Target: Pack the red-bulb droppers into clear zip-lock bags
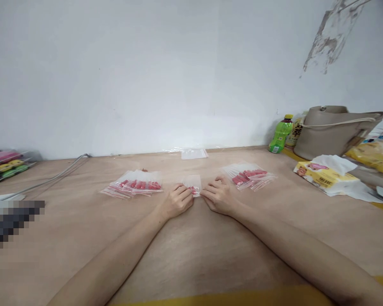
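A small clear zip bag (pixel 192 180) with a red piece inside lies on the table between my two hands. Its left edge is in the curled fingers of my left hand (pixel 178 200). My right hand (pixel 219 195) is closed at the lower right corner of the same bag, thumb and fingertips together. To the left lies a fanned pile of zip bags (pixel 137 183) holding red pieces. A similar pile of filled bags (pixel 249 175) is spread to the right. What the red pieces are is too small to tell.
Flat bags (pixel 194 154) lie by the wall. At right are a green bottle (pixel 281 134), a beige handbag (pixel 322 131) and a yellow tissue pack (pixel 325 176). A grey cable (pixel 59 176) and colourful packs (pixel 8 168) are at left.
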A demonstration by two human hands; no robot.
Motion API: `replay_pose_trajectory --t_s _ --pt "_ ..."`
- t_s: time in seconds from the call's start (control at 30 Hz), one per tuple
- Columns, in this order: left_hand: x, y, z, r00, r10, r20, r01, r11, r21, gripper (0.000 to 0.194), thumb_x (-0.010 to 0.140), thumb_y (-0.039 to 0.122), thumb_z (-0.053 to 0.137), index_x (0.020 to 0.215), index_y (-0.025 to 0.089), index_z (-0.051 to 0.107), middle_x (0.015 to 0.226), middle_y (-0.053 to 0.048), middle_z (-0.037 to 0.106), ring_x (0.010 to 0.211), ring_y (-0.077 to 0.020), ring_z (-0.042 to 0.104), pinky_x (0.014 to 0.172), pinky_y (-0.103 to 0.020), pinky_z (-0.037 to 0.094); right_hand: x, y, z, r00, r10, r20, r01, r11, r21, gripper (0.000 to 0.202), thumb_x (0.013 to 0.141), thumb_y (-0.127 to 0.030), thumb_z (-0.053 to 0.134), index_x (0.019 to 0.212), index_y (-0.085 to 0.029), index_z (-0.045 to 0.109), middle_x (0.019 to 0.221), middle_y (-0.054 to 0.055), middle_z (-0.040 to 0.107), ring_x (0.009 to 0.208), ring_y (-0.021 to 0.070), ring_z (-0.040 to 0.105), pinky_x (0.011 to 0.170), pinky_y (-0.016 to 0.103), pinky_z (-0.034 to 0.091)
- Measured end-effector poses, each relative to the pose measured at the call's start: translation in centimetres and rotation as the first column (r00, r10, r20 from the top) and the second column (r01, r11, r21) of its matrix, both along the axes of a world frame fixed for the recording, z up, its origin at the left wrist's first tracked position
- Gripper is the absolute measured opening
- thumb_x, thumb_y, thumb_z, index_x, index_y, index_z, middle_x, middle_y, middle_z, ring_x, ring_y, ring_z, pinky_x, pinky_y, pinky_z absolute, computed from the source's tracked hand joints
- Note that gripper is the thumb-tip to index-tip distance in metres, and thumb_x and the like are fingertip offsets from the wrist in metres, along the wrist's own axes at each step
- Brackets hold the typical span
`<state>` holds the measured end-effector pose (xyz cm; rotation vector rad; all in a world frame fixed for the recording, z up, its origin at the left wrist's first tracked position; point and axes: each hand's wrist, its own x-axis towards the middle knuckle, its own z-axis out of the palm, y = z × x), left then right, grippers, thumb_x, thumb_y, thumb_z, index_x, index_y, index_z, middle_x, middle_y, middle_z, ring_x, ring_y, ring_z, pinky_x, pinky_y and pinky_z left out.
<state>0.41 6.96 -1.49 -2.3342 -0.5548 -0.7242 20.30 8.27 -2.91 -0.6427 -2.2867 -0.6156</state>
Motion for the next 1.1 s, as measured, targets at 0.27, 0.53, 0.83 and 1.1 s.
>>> replay_pose_trajectory --t_s 0.27,0.53,0.83,1.1 --pt "-2.6 0.4 -0.1 1.0 0.027 -0.01 -0.026 1.0 0.003 0.009 0.082 0.014 0.048 0.081 0.016 0.057 0.074 -0.004 0.062 0.072 -0.0164 0.058 0.075 -0.035 0.047 1.2 0.3 0.3 0.999 -0.03 -0.031 0.028 0.998 -0.048 0.019 0.083 -0.019 0.044 0.079 -0.02 0.062 0.069 0.002 0.062 0.072 0.0128 0.047 0.081 0.035 0.022" --pt "-3.5 0.1 -0.2 0.997 0.075 0.027 -0.074 0.995 -0.064 0.013 0.085 0.015 0.045 0.079 0.015 0.056 0.072 -0.005 0.062 0.071 -0.0168 0.058 0.071 -0.033 0.047 2.1 0.8 0.0 0.999 -0.036 -0.016 0.035 0.997 -0.064 0.018 0.083 -0.019 0.044 0.079 -0.021 0.061 0.072 0.001 0.063 0.076 0.0131 0.049 0.083 0.036 0.022" --pt "-3.6 -0.1 -0.3 0.977 0.146 0.156 -0.092 0.947 -0.307 0.014 0.087 0.02 0.043 0.083 0.017 0.055 0.084 -0.006 0.062 0.076 -0.0177 0.059 0.067 -0.03 0.047 2.0 0.4 0.3 0.999 -0.037 -0.003 0.036 0.987 -0.155 0.019 0.084 -0.025 0.044 0.076 -0.021 0.061 0.072 0.001 0.062 0.077 0.0137 0.049 0.084 0.036 0.024" --pt "-2.6 -0.5 0.3 0.907 0.221 0.357 0.008 0.841 -0.541 0.014 0.092 0.018 0.027 0.095 0.018 0.041 0.105 -0.009 0.059 0.089 -0.0151 0.059 0.069 -0.028 0.05 5.2 0.8 2.3 0.736 -0.674 -0.067 0.625 0.714 -0.316 0.042 0.08 -0.038 0.042 0.114 -0.015 0.05 0.116 0.018 0.049 0.106 0.0326 0.041 0.087 0.055 0.021"
